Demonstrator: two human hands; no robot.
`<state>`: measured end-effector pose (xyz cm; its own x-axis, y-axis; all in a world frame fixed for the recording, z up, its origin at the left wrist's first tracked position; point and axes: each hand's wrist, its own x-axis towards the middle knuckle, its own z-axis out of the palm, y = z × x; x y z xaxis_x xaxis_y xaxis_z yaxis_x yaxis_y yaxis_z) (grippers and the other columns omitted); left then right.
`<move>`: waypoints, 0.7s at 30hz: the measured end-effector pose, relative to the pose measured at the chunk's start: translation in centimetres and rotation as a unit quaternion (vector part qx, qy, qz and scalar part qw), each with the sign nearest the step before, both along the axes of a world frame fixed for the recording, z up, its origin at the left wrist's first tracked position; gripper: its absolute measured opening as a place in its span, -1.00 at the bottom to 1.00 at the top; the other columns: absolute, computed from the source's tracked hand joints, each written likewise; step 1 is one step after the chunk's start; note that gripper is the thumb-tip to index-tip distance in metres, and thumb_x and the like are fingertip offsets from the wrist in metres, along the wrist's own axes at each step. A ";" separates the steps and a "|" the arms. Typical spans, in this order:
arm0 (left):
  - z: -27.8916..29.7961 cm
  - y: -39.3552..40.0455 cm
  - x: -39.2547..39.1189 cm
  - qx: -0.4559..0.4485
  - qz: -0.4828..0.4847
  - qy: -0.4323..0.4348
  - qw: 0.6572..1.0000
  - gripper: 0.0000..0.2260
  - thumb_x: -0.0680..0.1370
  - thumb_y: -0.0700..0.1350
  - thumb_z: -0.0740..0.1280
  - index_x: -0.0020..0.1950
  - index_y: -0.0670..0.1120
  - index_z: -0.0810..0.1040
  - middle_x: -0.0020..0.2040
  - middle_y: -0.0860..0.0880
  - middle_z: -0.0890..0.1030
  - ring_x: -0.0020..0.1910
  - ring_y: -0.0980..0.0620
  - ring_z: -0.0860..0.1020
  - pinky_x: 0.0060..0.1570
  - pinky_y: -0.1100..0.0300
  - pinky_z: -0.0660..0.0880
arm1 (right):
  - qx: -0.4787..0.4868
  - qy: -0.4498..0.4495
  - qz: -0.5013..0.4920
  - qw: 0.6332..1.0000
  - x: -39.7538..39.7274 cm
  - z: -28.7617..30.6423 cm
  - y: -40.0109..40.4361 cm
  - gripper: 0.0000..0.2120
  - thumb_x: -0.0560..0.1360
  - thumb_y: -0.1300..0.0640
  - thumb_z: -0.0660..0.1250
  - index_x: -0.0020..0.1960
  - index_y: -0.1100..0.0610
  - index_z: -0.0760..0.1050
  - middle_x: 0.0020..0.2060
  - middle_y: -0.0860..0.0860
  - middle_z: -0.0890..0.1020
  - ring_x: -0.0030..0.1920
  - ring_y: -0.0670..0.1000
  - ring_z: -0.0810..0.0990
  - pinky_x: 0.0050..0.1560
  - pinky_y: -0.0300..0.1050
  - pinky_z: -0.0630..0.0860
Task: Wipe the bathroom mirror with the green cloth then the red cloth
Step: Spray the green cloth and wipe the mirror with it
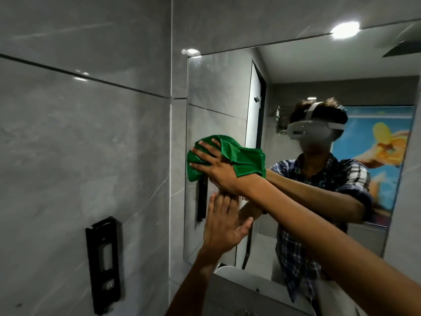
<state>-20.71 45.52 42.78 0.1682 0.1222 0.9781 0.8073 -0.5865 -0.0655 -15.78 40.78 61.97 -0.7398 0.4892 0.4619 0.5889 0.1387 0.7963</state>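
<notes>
The bathroom mirror hangs on the grey tiled wall ahead. My right hand presses the bunched green cloth flat against the glass near the mirror's left edge, fingers spread over it. Below it, my left hand rests open and flat on the mirror, palm to the glass, holding nothing. My own reflection with a headset fills the mirror's right half. No red cloth is in view.
A black wall-mounted fitting sits on the left tiled wall. A white basin rim shows below the mirror. The wall corner runs just left of the mirror's edge.
</notes>
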 end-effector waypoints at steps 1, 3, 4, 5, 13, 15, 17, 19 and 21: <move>-0.1 -0.2 0.2 -0.013 0.004 0.006 1.000 -0.26 0.62 0.28 0.17 0.62 -0.20 0.19 0.62 -0.19 0.26 0.70 -0.06 0.05 0.69 -0.07 -0.05 | -0.009 0.003 -0.019 1.000 1.5 0.0 -0.5 -0.50 0.55 0.17 0.32 0.49 0.04 0.51 0.57 0.16 0.38 0.59 0.33 0.29 0.60 0.35 0.07; 0.0 -0.5 0.1 -0.034 0.007 0.020 0.999 -0.24 0.63 0.28 0.17 0.66 -0.19 0.13 0.70 -0.19 0.13 0.71 -0.11 0.08 0.68 -0.11 -0.01 | 0.020 0.076 -0.019 0.997 4.7 0.0 -1.9 -0.46 0.51 0.13 0.37 0.50 0.01 0.50 0.56 0.14 0.41 0.58 0.31 0.33 0.59 0.34 0.14; 0.2 -0.5 0.1 -0.042 0.004 0.024 0.999 -0.24 0.63 0.27 0.16 0.66 -0.19 0.13 0.70 -0.18 0.10 0.70 -0.13 0.11 0.68 -0.13 0.02 | 0.053 0.119 -0.019 0.991 6.5 -0.1 -2.7 -0.45 0.50 0.11 0.38 0.50 0.00 0.50 0.56 0.15 0.41 0.57 0.30 0.34 0.59 0.33 0.18; 0.2 -0.6 0.1 -0.050 0.001 0.027 0.998 -0.25 0.64 0.27 0.16 0.66 -0.19 0.15 0.70 -0.17 0.11 0.69 -0.15 0.14 0.67 -0.15 0.05 | 0.083 0.163 -0.024 0.983 8.7 -0.6 -3.8 -0.42 0.51 0.09 0.37 0.54 -0.01 0.45 0.58 0.15 0.38 0.59 0.29 0.31 0.61 0.29 0.14; -0.2 -0.1 0.0 -0.055 0.000 0.038 0.998 -0.22 0.64 0.29 0.10 0.69 -0.17 -0.02 0.72 -0.18 0.02 0.71 -0.16 0.01 0.67 -0.16 -0.03 | 0.303 0.605 -0.150 0.721 16.8 -9.4 -10.7 -0.42 0.72 -0.12 -0.05 0.70 -0.07 -0.10 0.70 0.09 -0.10 0.70 0.18 -0.07 0.65 0.26 0.00; -0.4 0.4 0.0 -0.051 -0.006 0.038 0.998 -0.21 0.64 0.29 0.11 0.69 -0.17 -0.02 0.72 -0.18 0.02 0.71 -0.17 0.01 0.67 -0.15 -0.07 | 0.305 0.636 -0.130 0.697 14.6 -11.0 -9.6 -0.42 0.73 -0.12 -0.09 0.70 -0.06 -0.14 0.68 0.06 -0.21 0.69 0.14 -0.18 0.66 0.23 -0.09; -0.5 0.8 0.1 -0.043 -0.010 0.040 0.998 -0.21 0.64 0.29 0.11 0.69 -0.18 0.01 0.72 -0.19 0.04 0.71 -0.18 0.03 0.67 -0.17 -0.04 | 0.276 0.586 -0.121 0.752 12.4 -12.6 -7.9 -0.39 0.71 -0.09 -0.04 0.70 -0.06 -0.18 0.67 0.06 -0.24 0.68 0.13 -0.25 0.66 0.17 -0.24; -0.3 0.4 0.1 -0.052 -0.009 0.043 0.998 -0.23 0.65 0.29 0.08 0.69 -0.19 0.01 0.71 -0.20 0.05 0.71 -0.18 0.03 0.67 -0.18 -0.01 | 0.229 0.496 -0.106 0.831 11.2 -14.1 -7.2 -0.31 0.65 0.00 0.10 0.70 -0.04 -0.13 0.68 0.11 -0.06 0.68 0.19 -0.09 0.65 0.20 -0.17; 0.1 -0.5 -0.2 -0.065 -0.017 0.046 0.997 -0.26 0.67 0.25 0.06 0.69 -0.19 -0.02 0.71 -0.22 0.02 0.71 -0.18 -0.01 0.67 -0.19 -0.04 | 0.182 0.418 -0.067 0.888 10.8 -15.4 -7.2 -0.30 0.58 0.13 0.17 0.68 -0.02 0.04 0.64 0.10 0.21 0.62 0.19 0.16 0.61 0.19 0.04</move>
<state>-20.88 44.98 42.89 0.2616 0.2402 0.9348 0.7815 -0.6210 -0.0591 -5.03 33.54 46.59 -0.0112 0.2528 0.9674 0.9866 -0.1549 0.0519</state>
